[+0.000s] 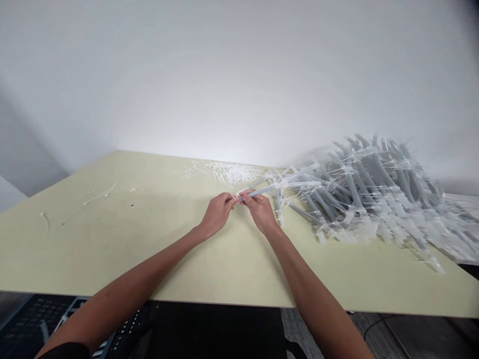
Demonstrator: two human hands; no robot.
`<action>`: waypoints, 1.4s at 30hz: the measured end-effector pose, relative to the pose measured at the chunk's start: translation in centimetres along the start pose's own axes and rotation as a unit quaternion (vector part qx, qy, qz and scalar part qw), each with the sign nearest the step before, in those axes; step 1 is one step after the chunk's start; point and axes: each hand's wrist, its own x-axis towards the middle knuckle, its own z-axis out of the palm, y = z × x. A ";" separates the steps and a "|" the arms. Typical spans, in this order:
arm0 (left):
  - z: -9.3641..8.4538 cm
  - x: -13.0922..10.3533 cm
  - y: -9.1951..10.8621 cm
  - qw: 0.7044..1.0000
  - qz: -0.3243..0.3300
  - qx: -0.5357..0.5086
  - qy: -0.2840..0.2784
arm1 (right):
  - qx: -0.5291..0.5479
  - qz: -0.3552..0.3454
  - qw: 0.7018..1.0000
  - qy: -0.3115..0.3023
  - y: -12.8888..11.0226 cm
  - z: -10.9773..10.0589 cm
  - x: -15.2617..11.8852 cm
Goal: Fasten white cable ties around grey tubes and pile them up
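Note:
My right hand (258,207) is closed round a grey tube (266,189) near its end, over the middle of the table. The tube slants up to the right, toward others with whitish fittings and thin ties sticking out. My left hand (219,212) is closed in a pinch at the tube's near end, its fingertips almost touching the right ones. What lies between the left fingers is too small to make out. Just behind both hands lies a pile of white cable ties (234,173).
A large heap of grey tubes (374,174) with translucent ends covers the table's right side, blurred. A few loose cable ties (99,197) and a curved white piece (45,219) lie at left. A white wall (224,75) stands behind the table (123,249). Below its front edge is a dark crate (33,319).

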 end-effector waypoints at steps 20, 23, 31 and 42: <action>0.4 0.7 -0.6 0.987 -0.104 -0.095 -0.073 | -0.038 0.017 0.999 0.025 0.1 -0.1 0.0; -0.2 0.0 1.8 0.993 -0.091 -0.050 -0.047 | 0.025 0.050 0.998 0.012 -1.1 -0.1 0.0; -1.1 -3.1 12.0 0.949 0.182 0.256 -0.002 | 0.189 0.088 0.978 -0.018 -5.3 0.0 -1.1; -0.5 -2.6 14.0 0.879 0.216 0.424 -0.005 | 0.218 0.116 0.969 -0.001 -4.9 -0.1 -1.3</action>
